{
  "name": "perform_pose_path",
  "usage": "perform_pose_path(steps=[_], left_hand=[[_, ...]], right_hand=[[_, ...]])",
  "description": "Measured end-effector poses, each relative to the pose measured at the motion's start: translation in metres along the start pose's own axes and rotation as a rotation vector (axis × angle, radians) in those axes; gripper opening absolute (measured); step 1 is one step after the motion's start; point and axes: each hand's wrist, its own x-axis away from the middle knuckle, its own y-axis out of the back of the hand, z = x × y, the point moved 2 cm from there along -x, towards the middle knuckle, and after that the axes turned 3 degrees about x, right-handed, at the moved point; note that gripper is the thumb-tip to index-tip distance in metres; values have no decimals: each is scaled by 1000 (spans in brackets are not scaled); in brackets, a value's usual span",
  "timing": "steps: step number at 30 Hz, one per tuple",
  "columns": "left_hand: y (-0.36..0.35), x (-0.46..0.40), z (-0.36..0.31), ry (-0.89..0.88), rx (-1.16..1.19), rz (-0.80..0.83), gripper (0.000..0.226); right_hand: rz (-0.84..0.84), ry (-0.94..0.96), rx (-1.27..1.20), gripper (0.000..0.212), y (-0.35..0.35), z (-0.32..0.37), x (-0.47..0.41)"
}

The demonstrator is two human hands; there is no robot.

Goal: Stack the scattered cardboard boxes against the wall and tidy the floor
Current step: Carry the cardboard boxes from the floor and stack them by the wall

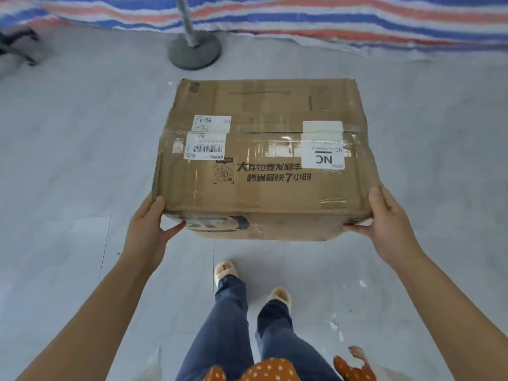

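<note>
A: In the head view, what does the person hold?

B: One cardboard box (262, 158), taped shut, with white labels on its top and black printing near its front edge. It sits out in front of the person, clear of the floor (68, 160), gripped at its two near corners.

A: How does the left hand lie?

B: The left hand (147, 226) clasps the near left corner. The thumb lies on the top edge, and one finger shows curled under against the front face by the dark logo. The other fingers are hidden behind the corner.

A: And the right?

B: The right hand (384, 218) mirrors it at the near right corner: thumb along the side edge at the top, fingers wrapped under the lower front edge. Both hands are grasping the box, neither is slack.

A: Where is the box in the room?

B: Over the grey floor, near its middle. Beyond its far edge stands a pole with a round metal base (193, 52), well apart from the box. A striped tarp (302, 15) covers the far edge of the floor.

A: Anything below?

B: The person's legs in blue jeans (228, 325) and pale slippers (280, 294) stand on the floor under the box's near edge.
</note>
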Motion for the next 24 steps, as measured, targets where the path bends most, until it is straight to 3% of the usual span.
perform_pose_path(steps=[7, 10, 12, 16, 20, 24], left_hand=[[88, 83, -4, -107, 195, -208, 35], [130, 108, -2, -139, 266, -311, 35], [160, 122, 0, -153, 310, -372, 34], [228, 139, 8, -182, 376, -460, 32], [305, 144, 9, -182, 429, -527, 33], [392, 150, 5, -199, 464, -611, 35]], right_hand=[[298, 120, 57, 44, -55, 50, 29], [462, 152, 102, 87, -94, 62, 48], [532, 184, 133, 99, -122, 65, 58], [679, 232, 159, 76, -191, 69, 84], [754, 193, 163, 90, -271, 63, 118], [788, 128, 156, 36, -363, 50, 156]])
